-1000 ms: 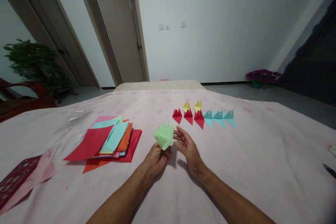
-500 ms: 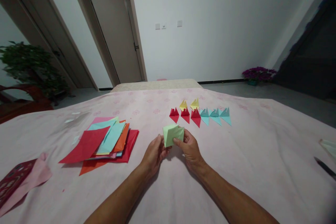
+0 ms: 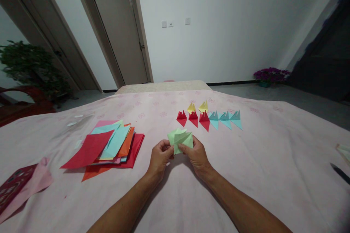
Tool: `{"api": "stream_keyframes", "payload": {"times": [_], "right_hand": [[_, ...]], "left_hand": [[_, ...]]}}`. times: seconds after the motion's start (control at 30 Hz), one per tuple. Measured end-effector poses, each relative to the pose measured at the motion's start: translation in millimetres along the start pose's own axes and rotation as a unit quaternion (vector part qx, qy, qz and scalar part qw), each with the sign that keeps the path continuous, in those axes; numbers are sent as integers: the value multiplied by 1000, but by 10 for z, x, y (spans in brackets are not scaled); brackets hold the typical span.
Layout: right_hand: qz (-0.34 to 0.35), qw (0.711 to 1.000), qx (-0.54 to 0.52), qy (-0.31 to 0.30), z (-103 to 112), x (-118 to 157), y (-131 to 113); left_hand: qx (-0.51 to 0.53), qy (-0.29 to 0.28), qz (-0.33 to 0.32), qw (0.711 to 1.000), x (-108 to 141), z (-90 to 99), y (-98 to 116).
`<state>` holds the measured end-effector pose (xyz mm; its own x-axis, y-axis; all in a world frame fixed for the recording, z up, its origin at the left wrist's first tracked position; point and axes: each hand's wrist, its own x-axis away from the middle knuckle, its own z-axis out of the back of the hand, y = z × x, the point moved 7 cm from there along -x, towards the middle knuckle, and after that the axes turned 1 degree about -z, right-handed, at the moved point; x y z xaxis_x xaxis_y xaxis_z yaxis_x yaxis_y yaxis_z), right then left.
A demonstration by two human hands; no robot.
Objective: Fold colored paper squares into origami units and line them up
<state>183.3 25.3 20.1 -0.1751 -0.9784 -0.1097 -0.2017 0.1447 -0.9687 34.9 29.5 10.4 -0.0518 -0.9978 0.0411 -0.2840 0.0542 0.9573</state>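
Note:
A pale green piece of folded paper (image 3: 182,140) is held up just above the cloth, its layers fanned a little apart. My left hand (image 3: 161,156) pinches its left side between thumb and fingers. On the right side, my right hand (image 3: 197,153) grips it with the thumb across the front and the fingers behind. Beyond the hands stand small folded paper figures: red ones (image 3: 193,118), light blue ones (image 3: 225,119) in the same row, and two yellow ones (image 3: 203,107) behind.
A loose stack of coloured paper sheets (image 3: 90,149) lies to the left on the pink tablecloth (image 3: 175,196). At far left is a dark red box (image 3: 16,185) with pink paper over it. A dark pointed object (image 3: 340,173) lies at the right edge.
The green paper has turned and its layers now spread wider. My left thumb has come round to the front of its left side. The figures and stack stay put.

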Motion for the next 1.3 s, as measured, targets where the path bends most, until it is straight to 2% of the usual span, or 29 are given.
{"api": "stream_keyframes", "payload": {"times": [0.07,0.17,0.27,0.37,0.43,0.6,0.8,1.07,1.2,1.3], "right_hand": [[-5,1000,4,10,13,-1,-7],[-10,999,13,31,60,-7,-10],[-7,999,21,36,92,-20,-6],[0,999,34,32,99,-29,-7],[7,999,41,30,98,-28,-23],[18,999,38,10,73,-4,-57],[49,999,13,19,64,24,-111],[176,979,93,35,119,88,-280],[219,967,128,20,101,107,-308],[236,960,151,16,88,123,-357]], "left_hand": [[46,-15,28,998,5,-21,-46],[94,-64,122,986,23,-69,-147],[99,-94,203,970,57,-81,-205],[95,-105,222,965,77,-88,-202],[82,-106,194,972,69,-94,-169],[1,-113,49,992,4,-87,11],[-61,-99,-39,992,-49,-47,148],[-93,-95,-72,989,-46,-49,133],[-99,-91,-82,988,-40,-45,135],[-114,-68,-120,984,-21,-31,232]]}}
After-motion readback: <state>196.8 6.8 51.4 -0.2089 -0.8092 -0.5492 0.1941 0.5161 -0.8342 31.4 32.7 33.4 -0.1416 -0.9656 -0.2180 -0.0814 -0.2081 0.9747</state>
